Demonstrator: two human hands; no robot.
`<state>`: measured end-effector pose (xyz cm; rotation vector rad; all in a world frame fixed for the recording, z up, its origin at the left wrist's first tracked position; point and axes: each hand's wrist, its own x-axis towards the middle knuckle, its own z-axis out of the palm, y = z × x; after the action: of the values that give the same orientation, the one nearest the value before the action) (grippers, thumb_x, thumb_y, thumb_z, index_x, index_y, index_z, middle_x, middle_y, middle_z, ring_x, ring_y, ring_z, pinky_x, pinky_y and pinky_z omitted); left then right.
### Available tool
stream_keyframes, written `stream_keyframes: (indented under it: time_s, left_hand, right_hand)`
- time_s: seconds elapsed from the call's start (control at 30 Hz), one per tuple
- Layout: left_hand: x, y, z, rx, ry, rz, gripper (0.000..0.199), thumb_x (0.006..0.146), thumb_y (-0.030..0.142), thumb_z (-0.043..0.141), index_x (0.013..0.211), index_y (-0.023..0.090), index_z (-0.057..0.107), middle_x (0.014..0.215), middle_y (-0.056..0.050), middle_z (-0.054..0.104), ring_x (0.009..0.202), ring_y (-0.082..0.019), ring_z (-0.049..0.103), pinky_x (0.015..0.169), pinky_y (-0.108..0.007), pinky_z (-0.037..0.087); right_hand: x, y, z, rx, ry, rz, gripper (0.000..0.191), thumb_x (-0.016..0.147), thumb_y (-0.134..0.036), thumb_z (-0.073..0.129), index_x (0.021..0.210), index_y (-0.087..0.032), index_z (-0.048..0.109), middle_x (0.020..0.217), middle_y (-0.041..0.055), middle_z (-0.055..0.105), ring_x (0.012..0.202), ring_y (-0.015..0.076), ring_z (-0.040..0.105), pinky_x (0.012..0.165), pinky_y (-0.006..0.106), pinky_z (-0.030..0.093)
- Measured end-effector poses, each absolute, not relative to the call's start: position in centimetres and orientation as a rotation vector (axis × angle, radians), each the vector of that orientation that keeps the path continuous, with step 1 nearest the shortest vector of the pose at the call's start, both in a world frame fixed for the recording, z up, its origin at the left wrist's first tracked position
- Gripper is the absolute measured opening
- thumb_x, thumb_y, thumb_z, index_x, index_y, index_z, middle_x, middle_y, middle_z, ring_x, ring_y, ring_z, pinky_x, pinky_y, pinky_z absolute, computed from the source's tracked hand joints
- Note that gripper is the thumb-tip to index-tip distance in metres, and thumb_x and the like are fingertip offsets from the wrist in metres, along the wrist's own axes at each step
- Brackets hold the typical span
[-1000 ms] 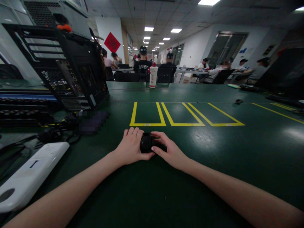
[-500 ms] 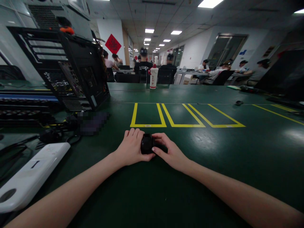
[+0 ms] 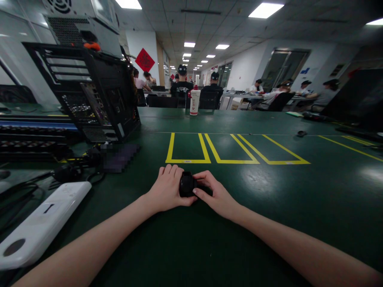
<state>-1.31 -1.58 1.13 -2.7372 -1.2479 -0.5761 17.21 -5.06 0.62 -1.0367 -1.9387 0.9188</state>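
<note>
A small black rounded object (image 3: 187, 185) is between my two hands on the dark green table (image 3: 239, 239); its exact kind is not clear. My left hand (image 3: 169, 187) wraps round its left side, with the thumb along the near edge. On the other side, the thumb and fingertips of my right hand (image 3: 214, 193) pinch its right edge. Part of the object is hidden behind my fingers.
Yellow tape outlines (image 3: 188, 161) mark the table beyond my hands. A black computer case (image 3: 104, 95) stands at left, near cables and a white long device (image 3: 44, 223). A white cup (image 3: 194, 101) stands at the far edge. Several people sit at desks behind.
The whole view has shifted slightly downward in the frame, as if the camera tilted up. Both hands keep the same hold on the black object.
</note>
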Motion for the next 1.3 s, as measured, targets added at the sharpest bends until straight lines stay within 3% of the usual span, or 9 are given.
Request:
stream_keyframes:
  time_s: [0.13,0.53,0.77,1.1,1.3]
  left_hand:
    - [-1.26,-1.53,0.95,-2.716,-1.247,-0.587,0.061,0.063,0.064,0.050,0.096,0.013,0.049,0.090,-0.010,0.050,0.083,-0.026,0.045,0.072,-0.039,0.035]
    - [-1.29,-1.72,1.37,-2.739,-1.247,-0.539,0.064,0.065,0.067,0.047,0.097,0.012,0.049,0.091,-0.010,0.049,0.082,-0.025,0.044,0.072,-0.039,0.035]
    - [-1.29,-1.56,1.10,-2.735,-1.241,-0.573,0.063,0.064,0.066,0.047,0.097,0.013,0.048,0.092,-0.010,0.049,0.083,-0.025,0.044,0.072,-0.039,0.035]
    - [-1.18,-1.68,1.42,-2.730,-1.257,-0.552,0.063,0.063,0.066,0.048,0.097,0.013,0.049,0.090,-0.010,0.050,0.083,-0.026,0.044,0.072,-0.039,0.035]
    - [-1.17,-1.63,1.23,-2.740,-1.260,-0.551,0.062,0.064,0.066,0.048,0.097,0.013,0.049,0.092,-0.010,0.050,0.083,-0.026,0.044,0.072,-0.039,0.035]
  right_hand:
    - [17.22,-5.00,0.57,-1.064,-1.946,0.918,0.039,0.081,-0.018,0.051,0.117,-0.021,0.038,0.115,0.0073,0.049,0.104,0.0184,0.053,0.092,0.042,0.043]
    - [17.26,-5.04,0.76,-1.008,-1.946,0.835,0.020,0.081,-0.019,0.051,0.101,-0.022,0.047,0.105,0.0036,0.052,0.101,0.0172,0.052,0.092,0.040,0.043]
    - [17.35,-4.96,0.48,-1.057,-1.939,0.913,0.037,0.081,-0.019,0.051,0.117,-0.022,0.040,0.114,0.0059,0.049,0.105,0.0179,0.051,0.093,0.040,0.043]
    - [17.33,-4.99,0.49,-0.997,-1.949,0.844,0.024,0.081,-0.019,0.052,0.104,-0.023,0.046,0.102,0.0027,0.053,0.098,0.0171,0.054,0.090,0.040,0.045]
    - [17.39,-4.92,0.35,-1.040,-1.938,0.899,0.039,0.080,-0.019,0.052,0.117,-0.023,0.039,0.115,0.0063,0.049,0.106,0.0188,0.051,0.094,0.042,0.042]
